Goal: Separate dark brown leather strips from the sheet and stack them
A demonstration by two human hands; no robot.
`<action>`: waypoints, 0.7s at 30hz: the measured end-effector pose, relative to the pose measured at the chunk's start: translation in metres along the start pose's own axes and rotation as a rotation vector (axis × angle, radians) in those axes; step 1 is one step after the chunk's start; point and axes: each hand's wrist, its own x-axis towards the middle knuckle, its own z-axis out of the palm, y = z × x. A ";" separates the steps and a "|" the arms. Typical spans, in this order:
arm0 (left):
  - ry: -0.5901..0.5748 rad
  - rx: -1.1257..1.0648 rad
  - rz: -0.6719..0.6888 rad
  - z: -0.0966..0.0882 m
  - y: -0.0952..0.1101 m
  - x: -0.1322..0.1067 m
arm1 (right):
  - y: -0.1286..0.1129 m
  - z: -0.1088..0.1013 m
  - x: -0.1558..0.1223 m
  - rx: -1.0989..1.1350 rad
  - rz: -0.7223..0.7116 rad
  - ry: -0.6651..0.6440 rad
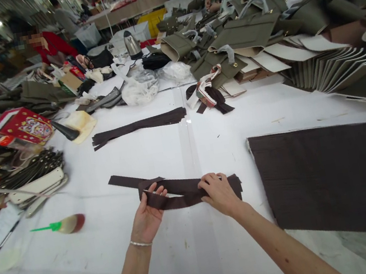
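Fingers of your left hand (147, 215) and right hand (218, 192) grip a dark strip (183, 198) near the desk's (171, 153) front edge.

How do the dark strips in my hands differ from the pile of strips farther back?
The held strips are gripped by the left hand and right hand; the far pile lies untouched. The held strips splay apart, one end poking out left; the far pile is stacked more evenly. Both are long, flat and dark brown.

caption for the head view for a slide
Left hand grips one end of a dark brown strip, right hand covers the other, on a white table beside a brown sheet
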 end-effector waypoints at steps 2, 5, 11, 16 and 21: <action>-0.011 -0.026 -0.021 0.004 0.000 -0.004 | 0.000 0.000 0.001 0.001 0.011 -0.008; -0.029 -0.061 -0.015 0.007 0.004 -0.007 | 0.003 -0.008 0.001 0.058 0.039 -0.005; 0.032 -0.154 0.114 0.003 0.024 -0.008 | 0.020 -0.064 -0.031 0.433 0.222 -0.238; 0.131 -0.150 0.065 -0.002 0.029 -0.014 | 0.036 -0.106 -0.108 0.749 0.387 -0.348; 0.170 -0.030 -0.009 -0.014 0.003 -0.020 | 0.054 -0.100 -0.209 0.989 0.662 -0.411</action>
